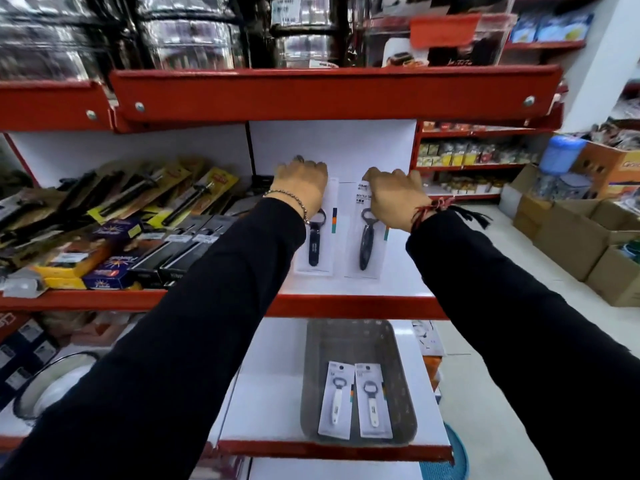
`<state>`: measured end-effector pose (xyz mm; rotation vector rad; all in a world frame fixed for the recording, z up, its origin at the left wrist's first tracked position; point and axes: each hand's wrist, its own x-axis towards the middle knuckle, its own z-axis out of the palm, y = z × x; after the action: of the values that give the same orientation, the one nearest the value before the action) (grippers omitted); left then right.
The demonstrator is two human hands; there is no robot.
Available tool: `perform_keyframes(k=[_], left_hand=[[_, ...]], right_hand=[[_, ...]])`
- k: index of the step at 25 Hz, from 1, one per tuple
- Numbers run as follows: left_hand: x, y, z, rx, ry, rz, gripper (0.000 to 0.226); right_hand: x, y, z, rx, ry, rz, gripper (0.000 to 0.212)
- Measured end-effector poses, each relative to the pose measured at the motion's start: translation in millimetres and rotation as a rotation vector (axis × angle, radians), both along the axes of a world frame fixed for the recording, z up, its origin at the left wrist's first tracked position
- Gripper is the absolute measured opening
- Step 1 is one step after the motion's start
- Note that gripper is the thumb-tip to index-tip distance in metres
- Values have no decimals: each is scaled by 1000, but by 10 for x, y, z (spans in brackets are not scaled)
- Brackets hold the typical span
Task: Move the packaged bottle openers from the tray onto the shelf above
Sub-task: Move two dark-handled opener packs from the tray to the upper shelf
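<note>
Two packaged bottle openers with dark handles lie side by side on the white middle shelf (398,271). My left hand (300,188) grips the top of the left pack (314,247). My right hand (393,197) grips the top of the right pack (366,245). Both arms reach forward in black sleeves. On the shelf below stands a grey tray (313,382). Two more packs with white-handled openers rest in it, one on the left (336,400) and one on the right (373,400).
Packaged kitchen tools and boxes (114,223) crowd the middle shelf to the left. A red shelf edge (332,95) overhangs close above my hands. Cardboard boxes (581,237) stand on the floor at right. A white bowl (62,386) sits at lower left.
</note>
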<state>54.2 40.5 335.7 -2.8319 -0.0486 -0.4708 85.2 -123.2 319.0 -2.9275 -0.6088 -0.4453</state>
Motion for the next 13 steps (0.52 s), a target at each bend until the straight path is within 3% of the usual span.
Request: perform_keyframes(k=[6, 13], left_hand=[[414, 101, -434, -26, 199, 46, 44], [571, 195, -815, 36, 307, 46, 43]], right_hand=[[531, 296, -469, -143, 262, 53, 46], [736, 387, -776, -17, 415, 132, 38]])
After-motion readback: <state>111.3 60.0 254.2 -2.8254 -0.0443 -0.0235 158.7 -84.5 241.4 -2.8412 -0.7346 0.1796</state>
